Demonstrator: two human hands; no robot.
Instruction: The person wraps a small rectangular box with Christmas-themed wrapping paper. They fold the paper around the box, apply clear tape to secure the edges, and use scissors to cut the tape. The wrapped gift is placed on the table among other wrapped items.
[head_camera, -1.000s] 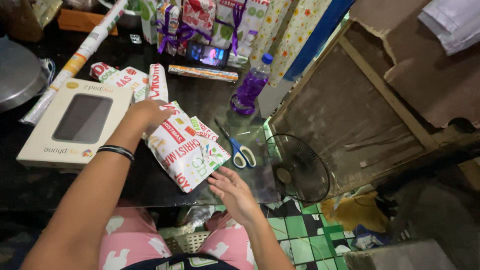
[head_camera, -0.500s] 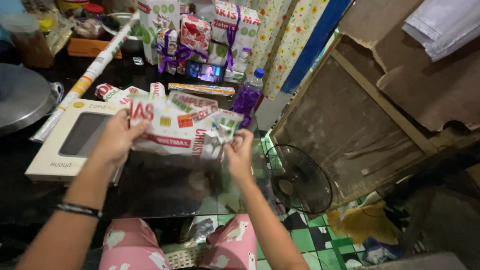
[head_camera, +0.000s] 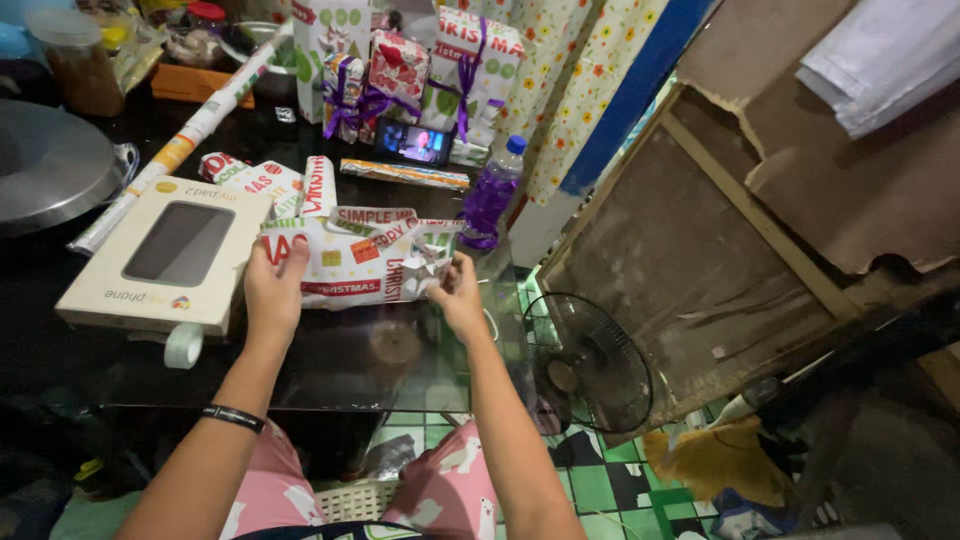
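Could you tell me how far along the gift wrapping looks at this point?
Several wrapped gifts with purple ribbon already stand at the back of the table. In hand: the left hand and right hand hold a parcel in red, white and green paper, its right end crumpled, not folded flat. It has no ribbon yet. A tape roll lies near.

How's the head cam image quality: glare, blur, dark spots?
Head view: dim, warm light; the black glossy tabletop reflects faintly, with no harsh glare. Both hands, left and right, and the red-and-white wrapped parcel are fairly sharp. The lower left corner is nearly black; wide-angle bending shows at the edges.
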